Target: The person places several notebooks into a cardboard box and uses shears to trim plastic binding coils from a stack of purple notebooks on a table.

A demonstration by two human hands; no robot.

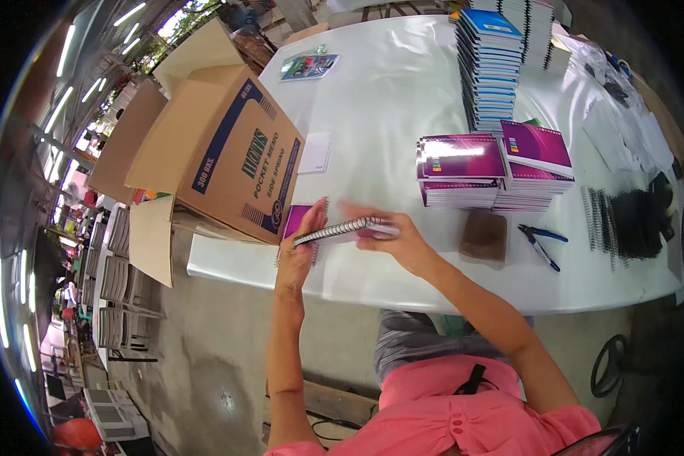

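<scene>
Between my two hands, above the table's front edge, a small spiral notebook [340, 229] is held with its coil side up. My left hand [302, 242] closes on the notebook's left end. The right end is in my right hand [400, 239], whose fingers are partly blurred. Under and beside my left hand lies a purple-covered notebook [296, 219], partly hidden. Just beyond it, next to the carton, rests a white notepad [315, 152]. To the right of my hands stand two stacks of purple notebooks [460, 158] [536, 156].
A large open carton [228, 152] stands at left. Right of my hands are a brown block [484, 235], pliers [541, 242] and black coils [631, 224]. A tall stack of blue notebooks [490, 72] rises behind. A colourful booklet [309, 67] lies at the far left of the white table [380, 83].
</scene>
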